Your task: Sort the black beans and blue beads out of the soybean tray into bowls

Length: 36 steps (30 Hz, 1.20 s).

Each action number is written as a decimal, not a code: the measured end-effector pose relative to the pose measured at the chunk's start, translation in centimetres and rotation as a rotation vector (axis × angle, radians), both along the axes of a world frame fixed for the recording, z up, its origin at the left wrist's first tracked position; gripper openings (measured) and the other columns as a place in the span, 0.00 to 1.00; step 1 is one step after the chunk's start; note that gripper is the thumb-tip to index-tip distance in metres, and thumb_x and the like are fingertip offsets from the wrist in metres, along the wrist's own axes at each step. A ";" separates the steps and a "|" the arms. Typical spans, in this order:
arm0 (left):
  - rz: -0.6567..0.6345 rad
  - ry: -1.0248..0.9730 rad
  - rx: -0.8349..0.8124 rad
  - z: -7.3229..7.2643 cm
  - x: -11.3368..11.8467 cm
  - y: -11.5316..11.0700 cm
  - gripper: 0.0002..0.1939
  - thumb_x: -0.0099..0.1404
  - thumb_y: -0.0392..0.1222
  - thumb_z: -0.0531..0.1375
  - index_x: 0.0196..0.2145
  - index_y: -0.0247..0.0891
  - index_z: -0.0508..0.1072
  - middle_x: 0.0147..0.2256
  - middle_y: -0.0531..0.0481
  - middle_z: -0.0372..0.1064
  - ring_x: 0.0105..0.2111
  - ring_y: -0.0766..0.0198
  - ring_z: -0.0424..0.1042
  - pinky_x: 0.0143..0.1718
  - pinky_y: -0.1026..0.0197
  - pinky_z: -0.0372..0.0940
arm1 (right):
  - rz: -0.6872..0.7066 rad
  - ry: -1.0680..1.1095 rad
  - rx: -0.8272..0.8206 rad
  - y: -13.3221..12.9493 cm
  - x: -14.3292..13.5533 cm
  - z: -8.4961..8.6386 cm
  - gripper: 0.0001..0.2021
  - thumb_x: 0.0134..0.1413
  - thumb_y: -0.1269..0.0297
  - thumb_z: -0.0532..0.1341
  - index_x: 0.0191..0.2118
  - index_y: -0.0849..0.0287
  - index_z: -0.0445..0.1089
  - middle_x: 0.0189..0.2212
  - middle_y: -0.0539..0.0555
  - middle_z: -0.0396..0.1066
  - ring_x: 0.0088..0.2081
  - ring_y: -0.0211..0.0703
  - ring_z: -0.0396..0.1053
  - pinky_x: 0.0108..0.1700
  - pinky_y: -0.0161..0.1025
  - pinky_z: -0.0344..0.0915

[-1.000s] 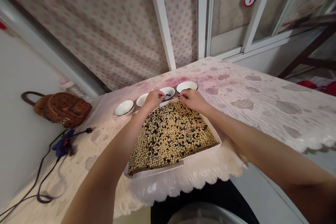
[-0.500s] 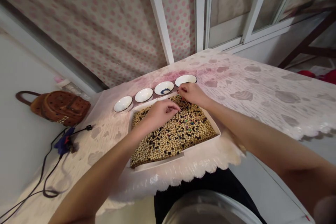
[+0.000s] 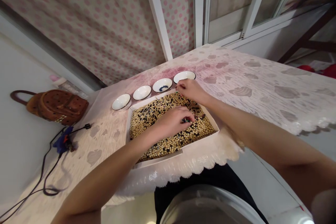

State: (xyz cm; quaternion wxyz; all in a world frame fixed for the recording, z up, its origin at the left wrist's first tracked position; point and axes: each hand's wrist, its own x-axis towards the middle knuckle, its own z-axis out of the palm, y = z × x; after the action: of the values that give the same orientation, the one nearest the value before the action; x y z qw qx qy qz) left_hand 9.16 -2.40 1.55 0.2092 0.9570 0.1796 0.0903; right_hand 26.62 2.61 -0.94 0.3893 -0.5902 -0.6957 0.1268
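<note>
A shallow white box (image 3: 127, 129) holds a bed of small round beads (image 3: 147, 115), mostly tan with black ones and a few coloured ones mixed in. My left hand (image 3: 177, 120) reaches into the right half of the box, its fingers curled down to the beads; what lies in its fingertips cannot be made out. My right hand (image 3: 193, 91) hovers over the box's far edge, beside the rightmost bowl (image 3: 181, 75), with thumb and fingers pinched together. Anything in that pinch is too small to name. Blue beads (image 3: 164, 88) lie in the neighbouring white bowl (image 3: 159, 84).
Two more white bowls (image 3: 142, 92) (image 3: 121, 102) complete the row behind the box. A brown backpack-shaped bag (image 3: 57, 106) sits at the table's left, near black cables and a blue item (image 3: 63, 140). Patterned cloth (image 3: 236, 77) covers the table.
My left hand has shifted right and nearer to me across the beads. The right hand stays near the rightmost bowl, fingers still pinched. The whole view has tilted slightly.
</note>
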 end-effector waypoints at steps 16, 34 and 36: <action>0.090 0.000 0.036 0.2 -2.1 1.0 0.09 0.66 0.32 0.57 0.39 0.40 0.76 0.38 0.49 0.74 0.37 0.63 0.72 0.40 0.60 0.65 | 0.018 -0.009 0.020 0.0 0.0 -0.2 0.11 0.59 0.68 0.55 0.30 0.61 0.74 0.20 0.51 0.72 0.24 0.37 0.65 0.30 0.36 0.56; 0.071 0.017 0.063 0.2 -2.3 0.5 0.06 0.67 0.38 0.60 0.39 0.40 0.77 0.39 0.48 0.72 0.41 0.60 0.70 0.44 0.57 0.64 | -0.001 -0.062 -0.011 -0.1 -0.1 0.1 0.11 0.58 0.69 0.55 0.31 0.61 0.74 0.24 0.53 0.74 0.26 0.38 0.66 0.31 0.37 0.57; 0.072 0.057 0.080 0.2 -1.7 0.2 0.05 0.66 0.38 0.60 0.38 0.40 0.77 0.38 0.47 0.71 0.41 0.59 0.70 0.44 0.57 0.65 | 0.002 -0.058 -0.008 -0.1 -0.1 0.1 0.11 0.58 0.69 0.55 0.31 0.60 0.74 0.24 0.53 0.74 0.26 0.38 0.66 0.31 0.37 0.57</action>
State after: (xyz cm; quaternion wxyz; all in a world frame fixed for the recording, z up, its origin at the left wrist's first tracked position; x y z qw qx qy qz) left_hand 7.44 -2.25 1.71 0.1623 0.9597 0.2160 0.0777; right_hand 26.48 2.55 -0.88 0.3666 -0.5944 -0.7068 0.1128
